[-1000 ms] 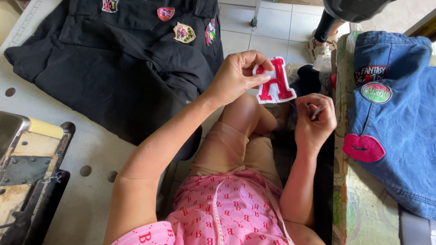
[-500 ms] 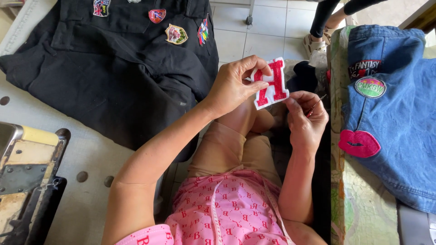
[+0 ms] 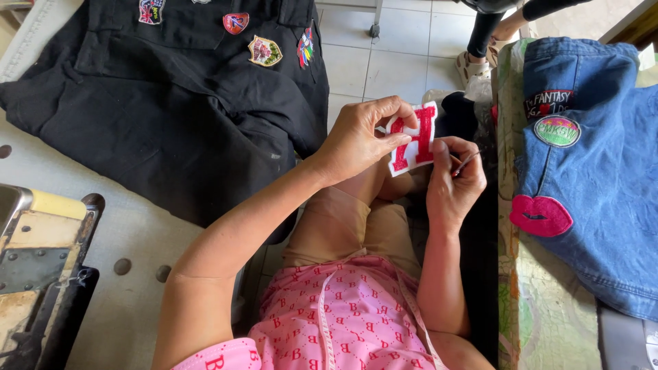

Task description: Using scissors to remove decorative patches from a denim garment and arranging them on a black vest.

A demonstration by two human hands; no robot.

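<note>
While the person sits w/ both hands up over the lap, big things lie all round. Far left, a black garment (image 3: 171, 116) is spread on a pale table (image 3: 41, 164), w/ small patches sewn on it, e.g. a shield patch (image 3: 264, 51) and a red patch (image 3: 236, 22). At right, a blue denim garment (image 3: 603, 192) lies on a green patterned cloth (image 3: 541, 315); it has a pink lips patch (image 3: 541, 215) and a round green patch (image 3: 557, 131). Near left is a metal machine part (image 3: 34, 253). Far off, another person's foot in a sandal (image 3: 473, 65) stands on the tile floor (image 3: 404, 55).

Next, smaller: the left hand (image 3: 356, 140) pinches a red and white letter patch (image 3: 412, 139), thumb on the front and fingers curled round the far left edge. So the patch is in the air, mid scene, above the knees. Its long side runs near to far, tipped a bit to the right at the far end.

Smallest: the right hand (image 3: 452, 181) sits just right of the patch and a bit nearer, touching its right edge. Its fingers are pressed together on a thin dark thing (image 3: 468, 162), maybe a needle or pin; too small to tell. The patch lies to the left of that grip, so the right hand is the closer one to the patch's right edge.
</note>
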